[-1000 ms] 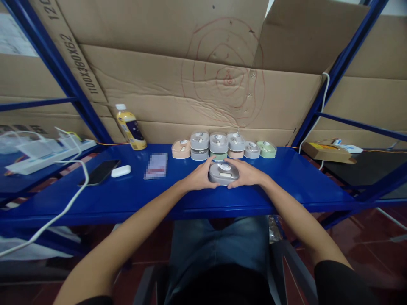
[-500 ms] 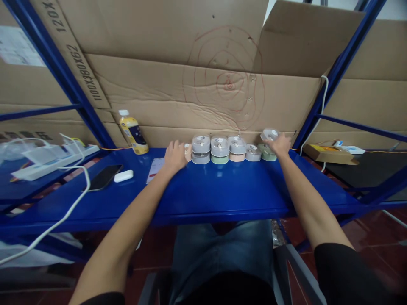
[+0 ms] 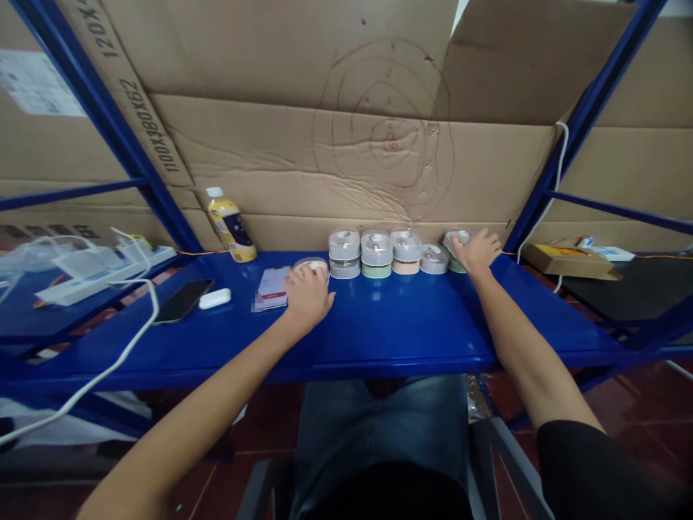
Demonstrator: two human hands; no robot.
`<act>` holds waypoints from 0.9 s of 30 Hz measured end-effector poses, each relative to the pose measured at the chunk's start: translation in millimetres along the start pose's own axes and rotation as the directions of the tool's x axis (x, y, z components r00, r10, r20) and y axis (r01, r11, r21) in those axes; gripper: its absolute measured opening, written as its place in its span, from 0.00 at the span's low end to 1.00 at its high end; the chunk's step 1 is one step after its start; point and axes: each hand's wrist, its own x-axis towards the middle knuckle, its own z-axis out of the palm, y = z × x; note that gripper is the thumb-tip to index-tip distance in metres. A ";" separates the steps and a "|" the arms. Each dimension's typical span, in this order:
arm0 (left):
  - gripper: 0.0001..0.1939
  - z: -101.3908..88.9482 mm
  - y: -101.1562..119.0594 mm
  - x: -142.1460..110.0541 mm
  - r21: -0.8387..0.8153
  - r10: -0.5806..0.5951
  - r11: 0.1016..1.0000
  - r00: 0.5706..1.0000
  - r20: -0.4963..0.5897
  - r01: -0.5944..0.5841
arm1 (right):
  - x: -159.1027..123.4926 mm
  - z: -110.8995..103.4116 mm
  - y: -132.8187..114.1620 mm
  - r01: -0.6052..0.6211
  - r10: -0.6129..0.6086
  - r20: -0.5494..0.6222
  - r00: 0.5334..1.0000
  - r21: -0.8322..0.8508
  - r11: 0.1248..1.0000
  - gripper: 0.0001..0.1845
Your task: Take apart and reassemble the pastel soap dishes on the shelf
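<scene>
Blue shelf (image 3: 401, 325) | left hand (image 3: 307, 296) on peach case (image 3: 311, 266) | right hand (image 3: 476, 253) on pale case (image 3: 458, 237) | apart, stacks (image 3: 376, 253) between

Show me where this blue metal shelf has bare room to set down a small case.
The blue shelf is bare between the left hand and right hand, in front of the stacked rounded plastic cases, and beyond the right hand. The back edge is crowded by those cases.
</scene>
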 end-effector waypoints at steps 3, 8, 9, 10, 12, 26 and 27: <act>0.23 -10.0 12.7 -30.8 -0.025 -0.005 1.000 1.000 -0.031 0.004 | -6.5 -18.9 -5.9 0.162 -0.151 -0.122 0.981 0.083 0.983 0.36; 0.18 -19.1 21.0 -61.0 -0.168 0.273 0.943 0.957 -0.102 -0.287 | -50.9 -50.0 -29.9 0.533 -0.659 0.067 0.749 0.529 0.660 0.22; 0.20 -18.9 20.7 -60.3 -0.240 0.367 0.890 0.922 -0.125 -0.387 | -64.1 -53.7 -35.3 0.541 -0.779 0.136 0.613 0.646 0.538 0.24; 0.22 -17.8 20.0 -56.9 -0.325 0.461 0.812 0.874 -0.153 -0.485 | -77.5 -56.5 -40.3 0.531 -0.866 0.164 0.473 0.731 0.429 0.28; 0.28 -13.2 19.1 -43.7 -0.506 0.597 0.608 0.773 -0.216 -0.612 | -101.7 -59.6 -48.5 0.520 -0.953 0.190 0.238 0.803 0.290 0.47; 0.59 34.2 33.5 8.4 -0.889 0.513 0.262 0.834 -0.201 -0.376 | -94.4 -59.6 -34.1 0.279 -0.918 0.331 0.220 0.880 0.384 0.40; 0.54 33.9 31.7 6.9 -0.867 0.532 0.281 0.819 -0.216 -0.411 | -87.1 -57.7 -28.2 0.263 -0.901 0.343 0.266 0.873 0.410 0.38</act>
